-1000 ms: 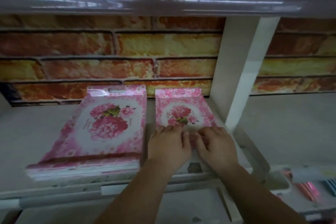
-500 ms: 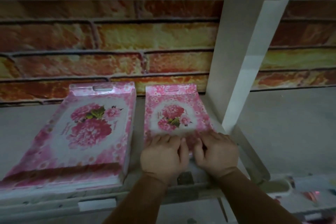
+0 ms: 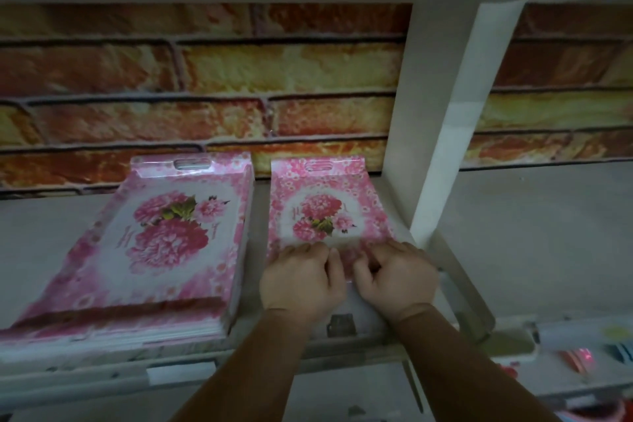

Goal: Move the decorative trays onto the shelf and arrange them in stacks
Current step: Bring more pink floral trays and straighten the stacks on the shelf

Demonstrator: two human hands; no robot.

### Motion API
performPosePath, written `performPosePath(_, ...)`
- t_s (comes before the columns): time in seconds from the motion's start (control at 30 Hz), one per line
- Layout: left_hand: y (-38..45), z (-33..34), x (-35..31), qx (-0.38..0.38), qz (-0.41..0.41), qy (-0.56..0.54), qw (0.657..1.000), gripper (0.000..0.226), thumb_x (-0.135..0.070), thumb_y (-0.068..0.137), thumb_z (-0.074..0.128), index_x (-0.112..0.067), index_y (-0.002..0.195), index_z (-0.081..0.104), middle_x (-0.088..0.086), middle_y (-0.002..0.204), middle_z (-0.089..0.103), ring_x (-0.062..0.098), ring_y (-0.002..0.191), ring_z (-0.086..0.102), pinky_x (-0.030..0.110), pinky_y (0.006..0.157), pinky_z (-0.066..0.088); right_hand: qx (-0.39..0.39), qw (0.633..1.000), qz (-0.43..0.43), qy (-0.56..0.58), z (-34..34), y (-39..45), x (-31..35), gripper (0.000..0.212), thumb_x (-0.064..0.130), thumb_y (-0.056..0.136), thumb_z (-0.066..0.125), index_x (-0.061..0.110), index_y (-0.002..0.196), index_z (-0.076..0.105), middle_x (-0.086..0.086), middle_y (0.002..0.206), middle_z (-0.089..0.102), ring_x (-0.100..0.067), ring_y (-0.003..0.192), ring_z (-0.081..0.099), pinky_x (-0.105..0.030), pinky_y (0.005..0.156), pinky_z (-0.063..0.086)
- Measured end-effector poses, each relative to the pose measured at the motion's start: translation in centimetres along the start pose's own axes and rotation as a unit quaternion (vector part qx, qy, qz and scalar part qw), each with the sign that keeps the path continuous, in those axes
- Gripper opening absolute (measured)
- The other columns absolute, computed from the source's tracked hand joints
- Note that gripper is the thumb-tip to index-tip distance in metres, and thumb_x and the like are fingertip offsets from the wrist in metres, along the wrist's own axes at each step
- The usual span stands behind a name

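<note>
Both hands sit on the near edge of the small tray stack [image 3: 320,212], which lies flat on the shelf [image 3: 534,233] with its handle slot toward the brick-pattern back wall [image 3: 219,72]. The left hand [image 3: 303,283] and right hand [image 3: 397,279] lie side by side, fingers [image 3: 301,250] curled over the front rim and gripping it, the knuckles nearly touching. Held this way, from the front with 2 hands, the stack looks ready to be slid back and squared; that is a judgement, as the fingertips are partly hidden under the rim.

Just to the left, with a narrow gap between, lies the large tray stack [image 3: 164,243], several layers deep at its near edge and overhanging the shelf front a little. Both stacks show the same pink floral print.

The white upright divider [image 3: 442,134] stands just beside the small stack's right side, so there is little room to shift that way. A slanted bracket [image 3: 469,298] runs down from the divider near the right wrist and could catch the forearm. Farther right, below the shelf edge, some packaged goods [image 3: 582,355] show, too blurred to name.
</note>
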State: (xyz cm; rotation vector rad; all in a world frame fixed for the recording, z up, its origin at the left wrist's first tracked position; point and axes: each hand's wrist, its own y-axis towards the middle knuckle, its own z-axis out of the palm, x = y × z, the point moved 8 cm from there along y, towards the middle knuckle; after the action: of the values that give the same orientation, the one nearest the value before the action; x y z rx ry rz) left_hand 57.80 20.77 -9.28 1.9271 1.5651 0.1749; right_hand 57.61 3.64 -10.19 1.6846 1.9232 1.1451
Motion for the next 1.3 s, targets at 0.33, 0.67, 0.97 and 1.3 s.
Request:
performPosePath(0.33,-3.9,-1.4,6.7,0.016,-0.369,-0.386,0.845,0.017,-0.038,0.109,0.054,-0.03,0.119,0.064,-0.006,0.093,0.062,0.011,0.083,0.058,0.028,0.077,0.047,0.057,0.805,0.426,0.409,1.1,-4.6,-5.7,0.065,0.071,0.083,0.068,0.033,0.136,0.062,0.004,0.132,0.069,-0.014,0.121,0.066,-0.048,0.112,0.051)
performPosePath(0.67,-4.6,0.6,6.7,0.086,-0.35,-0.473,0.804,0.059,-0.056,0.109,0.051,-0.046,0.165,0.036,-0.012,0.169,0.038,0.025,0.158,0.032,0.035,0.12,0.022,0.059,0.802,0.44,0.401,0.5,-4.7,-5.4,0.049,0.069,0.098,0.057,0.036,0.131,0.07,0.013,0.126,0.07,-0.015,0.123,0.063,-0.043,0.111,0.046)
performPosePath(0.97,-4.7,1.8,7.3,0.044,-0.357,-0.393,0.846,0.051,-0.055,0.101,0.064,-0.032,0.146,0.064,-0.01,0.095,0.073,0.018,0.103,0.07,0.037,0.101,0.052,-0.013,0.819,0.44,0.368,-0.2,-4.7,-5.9,0.049,0.067,0.096,0.055,0.029,0.118,0.076,0.008,0.11,0.078,-0.015,0.109,0.071,-0.049,0.106,0.054)
performPosePath(1.3,-4.0,3.7,8.8,0.033,-0.394,-0.347,0.851,0.074,-0.082,0.089,0.054,-0.032,0.143,0.066,0.004,0.109,0.079,0.028,0.106,0.074,0.05,0.1,0.061,0.09,0.864,0.377,0.32,0.0,-3.4,-4.8,0.032,0.057,0.095,0.068,0.039,0.121,0.064,0.027,0.105,0.066,0.009,0.098,0.061,-0.026,0.096,0.046)
